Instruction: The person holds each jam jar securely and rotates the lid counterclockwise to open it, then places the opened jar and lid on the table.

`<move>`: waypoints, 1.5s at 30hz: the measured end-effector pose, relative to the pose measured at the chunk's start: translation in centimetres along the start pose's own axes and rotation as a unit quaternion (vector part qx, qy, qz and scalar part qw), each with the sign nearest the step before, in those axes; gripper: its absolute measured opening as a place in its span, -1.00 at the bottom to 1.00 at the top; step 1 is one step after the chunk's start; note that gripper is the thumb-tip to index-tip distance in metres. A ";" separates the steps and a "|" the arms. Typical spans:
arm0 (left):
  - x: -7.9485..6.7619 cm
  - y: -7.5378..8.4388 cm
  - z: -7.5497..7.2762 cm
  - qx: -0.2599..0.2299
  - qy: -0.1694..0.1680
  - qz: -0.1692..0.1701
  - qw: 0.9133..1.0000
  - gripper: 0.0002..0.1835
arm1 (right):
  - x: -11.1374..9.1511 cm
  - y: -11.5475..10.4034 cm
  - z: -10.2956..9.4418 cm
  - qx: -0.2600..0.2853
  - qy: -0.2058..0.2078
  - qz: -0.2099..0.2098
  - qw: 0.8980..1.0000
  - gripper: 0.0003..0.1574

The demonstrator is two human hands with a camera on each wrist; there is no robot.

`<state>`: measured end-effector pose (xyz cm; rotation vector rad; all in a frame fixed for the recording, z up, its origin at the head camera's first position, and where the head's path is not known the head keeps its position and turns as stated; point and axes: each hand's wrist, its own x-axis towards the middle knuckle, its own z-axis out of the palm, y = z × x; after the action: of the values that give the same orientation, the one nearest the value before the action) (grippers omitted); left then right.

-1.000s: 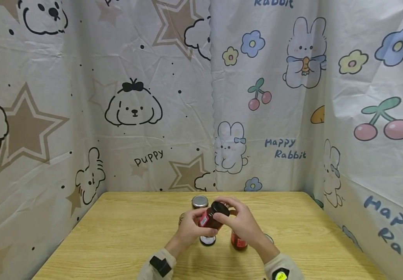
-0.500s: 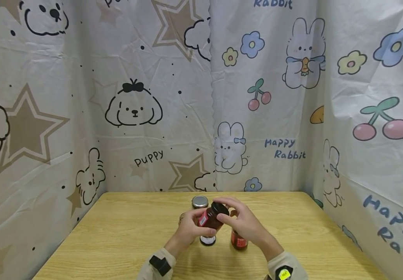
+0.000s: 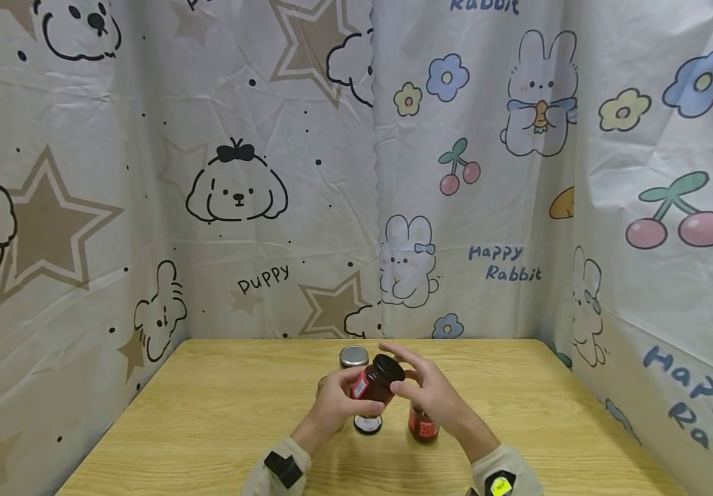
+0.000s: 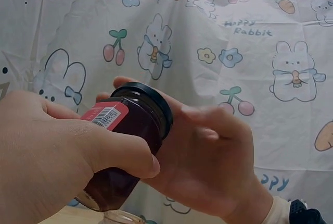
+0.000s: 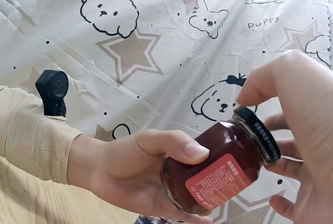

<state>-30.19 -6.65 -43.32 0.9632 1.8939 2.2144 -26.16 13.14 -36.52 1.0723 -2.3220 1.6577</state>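
Observation:
My left hand (image 3: 339, 401) grips a glass jar (image 3: 373, 390) with dark red contents and a pink-red label, holding it tilted above the table. Its black lid (image 3: 389, 367) is on, pointing up and to the right. Around the lid stands my right hand (image 3: 433, 394), fingers spread and loose. The index finger is raised above the lid and the thumb is close by its near edge. In the right wrist view, fingers (image 5: 283, 164) lie by the lid's lower rim; whether they touch it I cannot tell.
Behind the hands stands a jar with a silver lid (image 3: 353, 356). A red-labelled jar (image 3: 423, 426) is below my right hand, and a white round piece with a dark rim (image 3: 368, 425) below the held jar. Patterned curtains (image 3: 282, 207) enclose the wooden table (image 3: 207, 427).
My right thumb and index finger have loosened and moved away from the lid. My left hand and the jar have barely moved. A round edge beside the right forearm is now hidden.

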 end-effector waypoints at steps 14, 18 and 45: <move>-0.6 2.5 1.0 0.143 0.040 0.012 0.989 -0.44 | 1.6 0.3 -0.8 -0.185 0.000 0.121 0.975 -0.44; -0.6 2.9 1.2 0.152 0.037 0.008 0.988 -0.43 | 1.7 -0.1 -1.6 -0.184 -0.041 0.119 0.975 -0.42; -0.6 3.1 1.3 0.079 0.007 -0.009 0.997 -0.46 | 1.0 -0.5 -3.3 -0.140 -0.094 0.050 0.984 -0.45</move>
<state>-28.10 -6.53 -40.69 0.9477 2.1017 2.0934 -27.62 15.40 -34.29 1.1111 -2.6672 1.2511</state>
